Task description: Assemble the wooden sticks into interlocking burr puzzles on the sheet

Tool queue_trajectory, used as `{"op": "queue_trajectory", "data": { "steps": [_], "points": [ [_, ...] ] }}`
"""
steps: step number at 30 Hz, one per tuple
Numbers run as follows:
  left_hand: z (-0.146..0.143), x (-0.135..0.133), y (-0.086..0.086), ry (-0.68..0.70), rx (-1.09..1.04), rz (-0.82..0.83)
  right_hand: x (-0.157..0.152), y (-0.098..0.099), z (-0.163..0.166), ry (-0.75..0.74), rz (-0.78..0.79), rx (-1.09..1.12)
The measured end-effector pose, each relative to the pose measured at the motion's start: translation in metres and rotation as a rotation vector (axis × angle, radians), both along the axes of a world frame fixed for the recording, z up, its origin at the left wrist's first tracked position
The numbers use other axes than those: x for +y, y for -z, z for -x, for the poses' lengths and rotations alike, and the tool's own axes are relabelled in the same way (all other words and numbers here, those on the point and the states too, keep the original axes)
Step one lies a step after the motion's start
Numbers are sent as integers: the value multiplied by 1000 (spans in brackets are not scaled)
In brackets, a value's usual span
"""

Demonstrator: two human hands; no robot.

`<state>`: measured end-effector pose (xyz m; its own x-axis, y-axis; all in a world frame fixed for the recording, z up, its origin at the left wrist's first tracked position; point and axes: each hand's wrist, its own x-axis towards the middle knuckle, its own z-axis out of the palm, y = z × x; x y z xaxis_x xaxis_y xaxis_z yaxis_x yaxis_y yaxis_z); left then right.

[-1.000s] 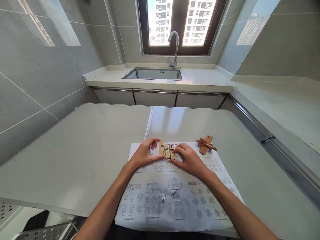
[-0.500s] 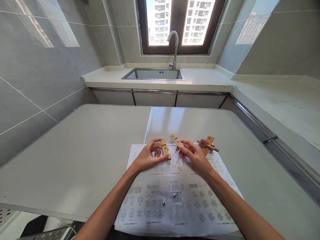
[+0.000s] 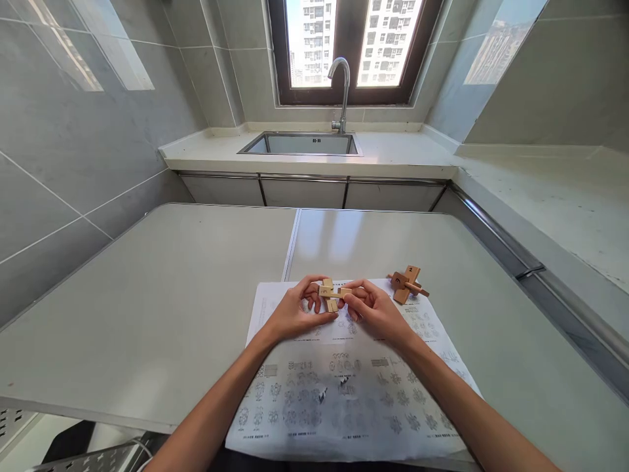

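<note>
My left hand (image 3: pixel 301 309) grips a light wooden puzzle piece (image 3: pixel 332 306) between thumb and fingers, its long side running away from me. In my right hand (image 3: pixel 372 306), pinched at one end, is a second notched wooden puzzle piece (image 3: pixel 335 295). This one lies crosswise over the first, and the two touch. Whether their notches are fitted together I cannot tell. Right of my right hand, a darker group of crossed wooden puzzle pieces (image 3: pixel 405 283) with printed numbers rests at the paper's far right edge.
Under my hands lies a large paper sheet (image 3: pixel 354 419) printed with puzzle diagrams, with small torn spots. It rests on a pale table (image 3: pixel 147 314) with a seam. Beyond are a counter with a sink (image 3: pixel 299 145), a faucet (image 3: pixel 346 92) and a window.
My right hand has moved slightly left and turned its puzzle piece from slanted to crosswise. That piece, held apart before, now lies over the one in my left hand.
</note>
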<state>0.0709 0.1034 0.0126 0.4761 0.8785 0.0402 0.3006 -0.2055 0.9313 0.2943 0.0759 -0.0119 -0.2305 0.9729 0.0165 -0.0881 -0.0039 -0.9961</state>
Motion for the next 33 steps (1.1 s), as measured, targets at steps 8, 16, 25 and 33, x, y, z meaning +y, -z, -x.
{"op": "queue_trajectory", "data": {
  "steps": [8, 16, 25, 33],
  "points": [
    [-3, -5, 0, 1, 53, -29, 0, 4, 1, -3, 13, 13],
    [-4, -7, -1, 67, 57, -65, 2, 3, 1, 15, 39, 3],
    [-5, -9, 4, 62, 107, -178, 2, 5, 2, 28, 67, -4],
    [-7, -10, 5, 46, 107, -302, 1, 5, 1, 33, 36, -20]
  ]
}}
